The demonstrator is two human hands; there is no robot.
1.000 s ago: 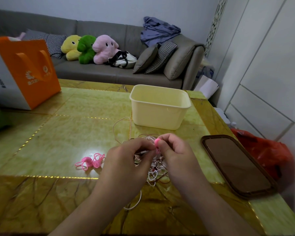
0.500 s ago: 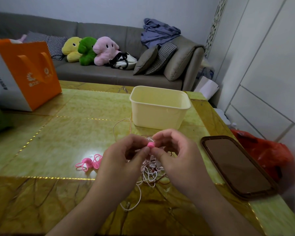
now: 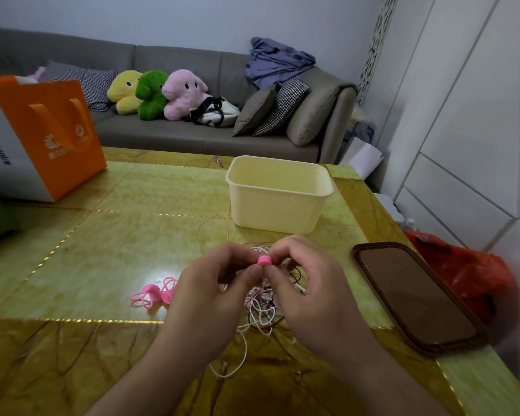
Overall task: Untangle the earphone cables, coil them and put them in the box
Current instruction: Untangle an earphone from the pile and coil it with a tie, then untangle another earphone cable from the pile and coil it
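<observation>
Yellow-green counter (image 3: 108, 250) w/ grey sofa behind. Both hands, left (image 3: 213, 283) & right (image 3: 309, 283), pinch one pink earbud (image 3: 264, 261) between fingertips, held above the cable tangle (image 3: 261, 307) on the counter. Box (image 3: 278, 195) sits just beyond, nothing visible inside. Step looks like untangling, early on. Next prob needs drawing that bud's lead free of the knot w/o tightening it.

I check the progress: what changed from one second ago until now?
Both hands, left and right, rose slightly from the tangled cables, and the small pink piece now shows plainly, pinched between them. The box, pink cable and tray stayed.
</observation>
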